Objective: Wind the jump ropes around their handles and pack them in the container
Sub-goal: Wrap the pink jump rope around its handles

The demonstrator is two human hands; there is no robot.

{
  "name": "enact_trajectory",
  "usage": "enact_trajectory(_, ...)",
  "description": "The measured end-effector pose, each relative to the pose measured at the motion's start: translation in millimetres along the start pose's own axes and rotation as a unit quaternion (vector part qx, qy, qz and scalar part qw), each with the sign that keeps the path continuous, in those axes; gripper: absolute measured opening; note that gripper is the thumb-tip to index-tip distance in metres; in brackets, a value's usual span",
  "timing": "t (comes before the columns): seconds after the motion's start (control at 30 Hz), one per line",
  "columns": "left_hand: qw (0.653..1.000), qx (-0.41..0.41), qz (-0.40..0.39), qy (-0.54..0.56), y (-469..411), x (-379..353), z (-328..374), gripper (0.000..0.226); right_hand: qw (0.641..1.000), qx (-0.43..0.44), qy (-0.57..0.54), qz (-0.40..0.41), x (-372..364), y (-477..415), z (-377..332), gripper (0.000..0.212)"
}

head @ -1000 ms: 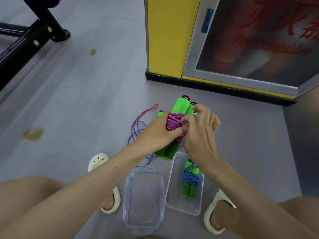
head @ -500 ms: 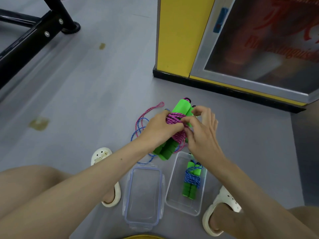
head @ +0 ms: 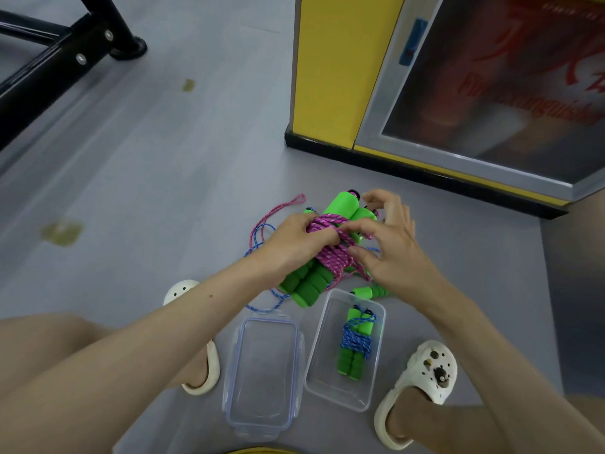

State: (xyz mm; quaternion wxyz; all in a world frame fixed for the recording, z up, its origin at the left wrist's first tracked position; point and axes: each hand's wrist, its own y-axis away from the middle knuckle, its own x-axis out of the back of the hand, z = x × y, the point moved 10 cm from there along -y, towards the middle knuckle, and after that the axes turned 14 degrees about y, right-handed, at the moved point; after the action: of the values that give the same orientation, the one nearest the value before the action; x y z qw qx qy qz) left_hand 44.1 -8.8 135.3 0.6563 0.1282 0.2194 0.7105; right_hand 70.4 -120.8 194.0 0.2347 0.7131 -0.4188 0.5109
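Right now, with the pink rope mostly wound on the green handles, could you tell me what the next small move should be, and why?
Probably tuck the rope's loose end under the wraps. The left hand grips the green handles with the pink rope coiled round them, and the right hand pinches a strand at the coil. A pink loop lies on the floor, so it may need winding first. The container has room beside the blue-wound rope.

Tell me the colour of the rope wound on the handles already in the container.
Blue rope, on green handles; head view.

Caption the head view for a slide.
Left hand grips green handles wound with pink rope while right hand tucks it; a blue-wound rope already sits in the clear container.
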Motion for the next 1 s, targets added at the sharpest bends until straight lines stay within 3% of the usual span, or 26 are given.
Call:
enact_trajectory(0.1, 1.0, 0.02, -0.013, 0.013, 2, -4, -6, 0.008, 0.996, 0.025, 0.057, -0.056, -5, 1, 0, 0.03)
enact_trajectory(0.17, 0.999, 0.032, -0.018, 0.029, 4, -6, -8, 0.008, 0.995, 0.034, 0.079, -0.052, -5, 2, -1, 0.029)
enact_trajectory(0.3, 0.997, 0.04, -0.003, 0.069, 5, -2, 1, 0.011, 0.997, 0.025, 0.026, 0.066, 16, 4, 0, 0.019)
enact_trajectory(0.4, 0.992, 0.061, 0.008, 0.115, 5, 4, 7, 0.011, 0.982, -0.057, -0.099, 0.149, 36, 10, 24, 0.014)
enact_trajectory(0.47, 0.989, 0.067, 0.01, 0.129, 5, 5, 9, 0.012, 0.976, -0.129, -0.15, 0.088, 21, 11, 41, 0.028)
enact_trajectory(0.57, 0.988, 0.067, 0.013, 0.138, 6, 4, 10, 0.014, 0.965, -0.134, -0.223, 0.002, -1, 11, 35, 0.037)
enact_trajectory(0.87, 0.981, 0.077, 0.036, 0.173, 5, 8, 3, 0.014, 0.968, -0.071, -0.238, -0.032, -5, 9, 10, 0.038)
enact_trajectory(1.0, 0.981, 0.08, 0.028, 0.176, 5, 5, 4, 0.013, 0.973, -0.063, -0.223, 0.016, 0, 9, 11, 0.025)
